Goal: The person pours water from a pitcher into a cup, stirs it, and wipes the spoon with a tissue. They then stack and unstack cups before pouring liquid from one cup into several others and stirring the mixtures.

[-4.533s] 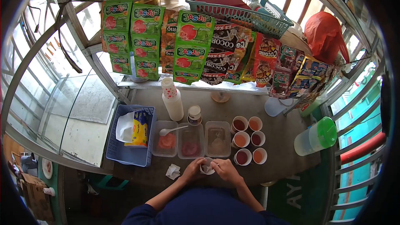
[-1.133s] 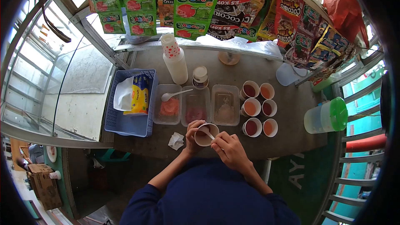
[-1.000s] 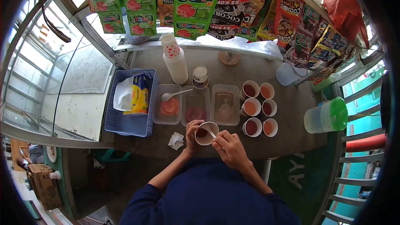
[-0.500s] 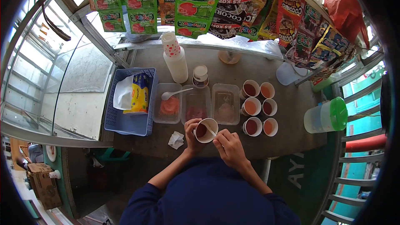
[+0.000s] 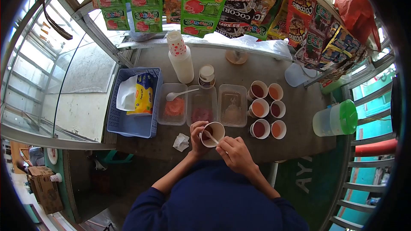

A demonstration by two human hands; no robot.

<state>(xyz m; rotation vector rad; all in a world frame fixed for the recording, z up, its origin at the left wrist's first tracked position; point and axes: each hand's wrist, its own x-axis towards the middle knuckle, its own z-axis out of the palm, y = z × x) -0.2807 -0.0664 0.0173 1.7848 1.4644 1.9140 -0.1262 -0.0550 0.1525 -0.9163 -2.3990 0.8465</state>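
My left hand is wrapped round a paper cup of dark red drink, tilted toward me over the table's front edge. Between the fingers of my right hand is the handle of a white spoon, its lower end down in the cup. Beyond the cup stand three clear plastic tubs: one with orange powder and another white spoon, one with pink-purple powder, one with pale beige powder. Several filled paper cups stand in two columns on the right.
A blue basket holding a tissue pack is at left, near a crumpled tissue. A tall cup stack and a short one stand behind the tubs. A green-lidded container is at right; drink sachets hang overhead.
The spoon has shifted slightly inside the cup, its handle now leaning more to the lower right. My right hand has moved a little left and down; the left keeps its hold.
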